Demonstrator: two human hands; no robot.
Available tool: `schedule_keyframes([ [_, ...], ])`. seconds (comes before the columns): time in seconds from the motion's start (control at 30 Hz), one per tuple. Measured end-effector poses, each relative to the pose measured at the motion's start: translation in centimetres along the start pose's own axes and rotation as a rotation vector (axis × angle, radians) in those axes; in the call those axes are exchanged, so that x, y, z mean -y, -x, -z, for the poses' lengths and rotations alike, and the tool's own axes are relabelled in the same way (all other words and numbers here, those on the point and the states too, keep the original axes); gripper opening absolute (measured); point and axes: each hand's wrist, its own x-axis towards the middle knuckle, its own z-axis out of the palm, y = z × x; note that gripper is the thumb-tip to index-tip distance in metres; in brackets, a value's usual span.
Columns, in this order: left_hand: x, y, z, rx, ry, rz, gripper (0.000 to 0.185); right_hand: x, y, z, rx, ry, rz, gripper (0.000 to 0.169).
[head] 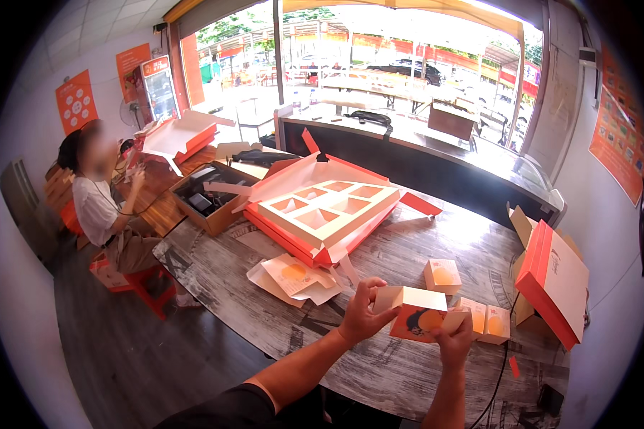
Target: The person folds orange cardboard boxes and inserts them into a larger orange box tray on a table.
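Between my two hands is a small orange and cream cardboard box (419,316), its end flaps standing out at both sides. My left hand (366,313) grips the flap end on the left, thumb along the edge. On the right end, my right hand (454,338) pinches the other flap. Just beyond stands a small folded box (442,276) with a yellow circle printed on it. Two more such boxes (488,320) sit side by side behind my right hand, partly hidden by it. Flat unfolded box blanks (296,278) lie in a stack left of my left hand.
A large open red gift box (287,228) holds a cream divider tray (324,209) with several compartments. Another red box (555,284) leans at the right. A black cable (502,370) crosses the table (375,375). A carton (209,198) of electronics and a seated person (107,198) are at left.
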Motion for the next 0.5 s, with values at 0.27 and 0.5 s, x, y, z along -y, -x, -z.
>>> schedule_keyframes([
  [0.27,0.1,-0.5,-0.1,-0.105,0.164,0.046,0.045,1.8,0.1,-1.3,0.242,-0.072,-0.004,0.076],
  [0.5,0.1,-0.6,0.0,-0.131,0.182,0.065,0.036,1.2,-0.1,-0.8,0.088,0.162,0.127,0.064],
])
